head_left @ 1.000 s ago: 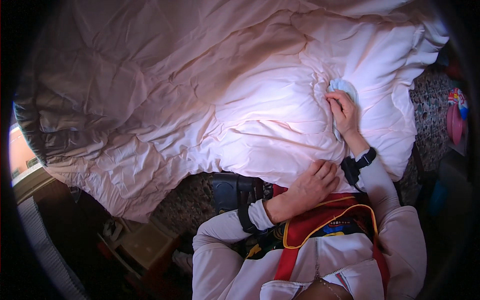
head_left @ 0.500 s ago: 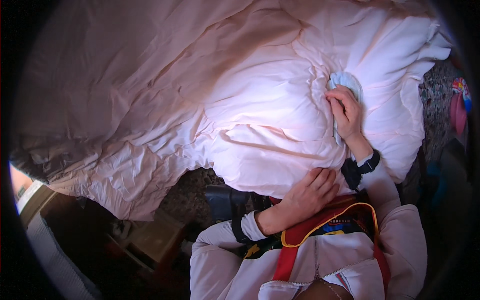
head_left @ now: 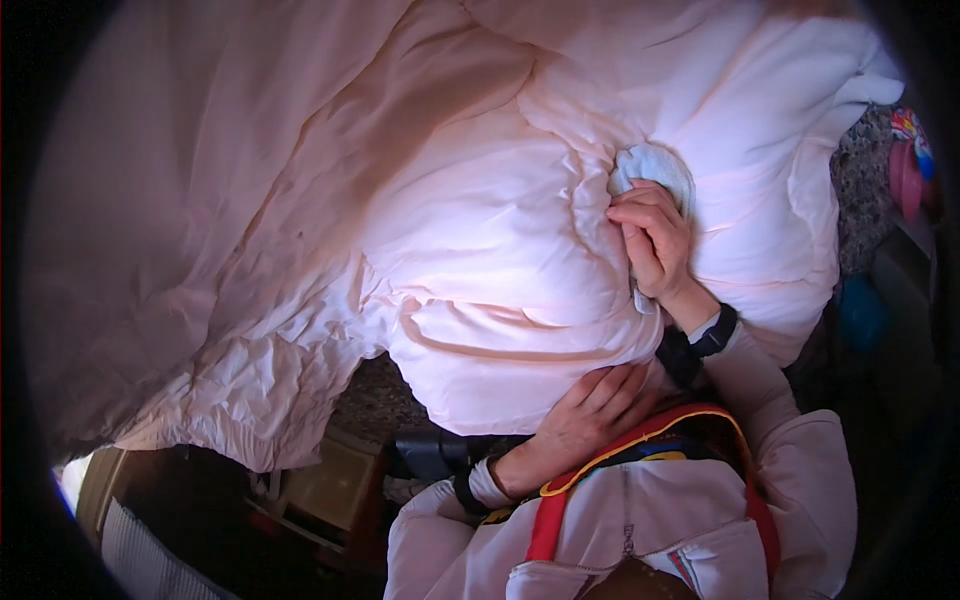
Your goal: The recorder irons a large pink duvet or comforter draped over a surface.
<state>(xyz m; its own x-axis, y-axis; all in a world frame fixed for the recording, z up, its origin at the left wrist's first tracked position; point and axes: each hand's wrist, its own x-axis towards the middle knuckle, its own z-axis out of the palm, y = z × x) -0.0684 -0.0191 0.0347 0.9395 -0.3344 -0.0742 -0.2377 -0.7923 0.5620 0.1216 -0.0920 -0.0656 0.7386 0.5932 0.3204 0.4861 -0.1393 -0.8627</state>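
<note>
A thick, pale pink quilt (head_left: 480, 210) lies bunched in soft folds across the view. My right hand (head_left: 655, 235) rests over a light blue cloth (head_left: 660, 165) on the quilt, just right of a gathered ridge. Its fingers are curled together in a pinch against that ridge; whatever they hold is too small or hidden to name. Closer to my body, my left hand (head_left: 590, 415) lies on the quilt's near edge. The left fingers stretch out over the fabric, and its thumb is hidden.
Pink and multicoloured items (head_left: 908, 165) stand at the far right, with a blue object (head_left: 862, 312) below them. A yellowish box-like piece (head_left: 325, 485) and a dark, boxy object (head_left: 430, 452) sit low on the left. Speckled floor (head_left: 375, 400) shows beside the quilt.
The view has shifted, so quilt, cloth and right hand appear farther left. My left hand shows lower in the picture, its fingers lying flatter. The right hand keeps its pinch near the ridge.
</note>
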